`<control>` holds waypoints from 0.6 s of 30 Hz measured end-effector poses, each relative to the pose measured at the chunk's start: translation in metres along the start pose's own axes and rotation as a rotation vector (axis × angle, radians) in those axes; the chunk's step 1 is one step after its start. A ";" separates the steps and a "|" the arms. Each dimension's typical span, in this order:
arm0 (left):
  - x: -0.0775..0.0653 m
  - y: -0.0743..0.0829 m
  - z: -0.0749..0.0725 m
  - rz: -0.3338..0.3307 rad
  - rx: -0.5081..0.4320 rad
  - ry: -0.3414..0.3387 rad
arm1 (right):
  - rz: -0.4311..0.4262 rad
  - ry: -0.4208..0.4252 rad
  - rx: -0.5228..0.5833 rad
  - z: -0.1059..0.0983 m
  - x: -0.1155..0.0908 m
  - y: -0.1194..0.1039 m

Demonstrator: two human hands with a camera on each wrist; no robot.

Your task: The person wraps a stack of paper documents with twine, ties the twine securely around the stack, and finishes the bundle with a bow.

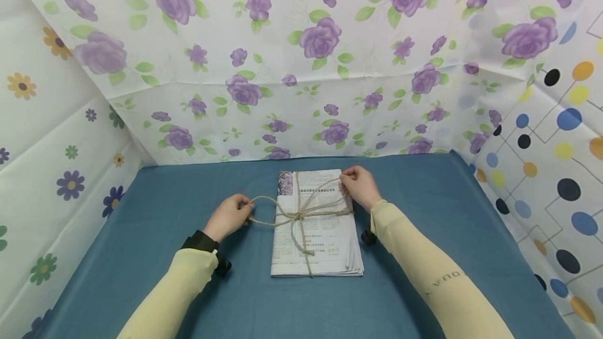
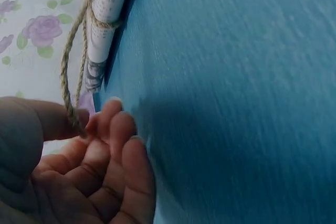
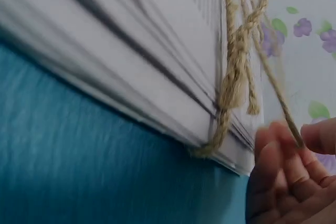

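Observation:
A folded stack of newspapers (image 1: 325, 250) lies on the blue cloth, bound crosswise with twine (image 1: 325, 214) that is knotted near the middle of its top. Left of the stack, my left hand (image 1: 229, 217) pinches a loop of the twine between thumb and fingers; the left wrist view shows the cord (image 2: 65, 72) running into that pinch. At the stack's upper right edge my right hand (image 1: 361, 187) pinches another strand. In the right wrist view this strand (image 3: 278, 90) ends between thumb and fingertips. Frayed twine ends (image 3: 231, 93) hang beside it.
The blue cloth (image 1: 188, 187) covers the table around the stack. A flowered curtain (image 1: 282, 67) stands behind, with a daisy-patterned sheet (image 1: 47, 198) on the left and a dotted sheet (image 1: 556, 171) on the right. Dark cameras (image 1: 222, 266) are strapped to both wrists.

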State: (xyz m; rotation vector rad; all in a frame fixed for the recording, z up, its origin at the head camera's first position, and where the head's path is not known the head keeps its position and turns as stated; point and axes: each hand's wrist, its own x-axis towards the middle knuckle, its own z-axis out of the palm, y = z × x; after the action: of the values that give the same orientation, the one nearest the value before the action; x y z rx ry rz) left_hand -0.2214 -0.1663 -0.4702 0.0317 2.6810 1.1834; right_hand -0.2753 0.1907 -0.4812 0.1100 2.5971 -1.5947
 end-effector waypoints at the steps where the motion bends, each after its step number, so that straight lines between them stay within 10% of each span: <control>1: 0.000 0.000 -0.001 0.004 0.016 -0.001 | -0.006 0.006 -0.026 -0.001 -0.001 0.000; 18: -0.010 -0.006 -0.020 0.042 0.085 -0.012 | -0.150 0.032 -0.262 -0.051 -0.032 0.014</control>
State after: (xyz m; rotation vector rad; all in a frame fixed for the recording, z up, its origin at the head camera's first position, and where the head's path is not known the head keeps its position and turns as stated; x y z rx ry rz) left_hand -0.2152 -0.1857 -0.4599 0.1089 2.7308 1.0771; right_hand -0.2441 0.2423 -0.4669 -0.0811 2.8711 -1.2840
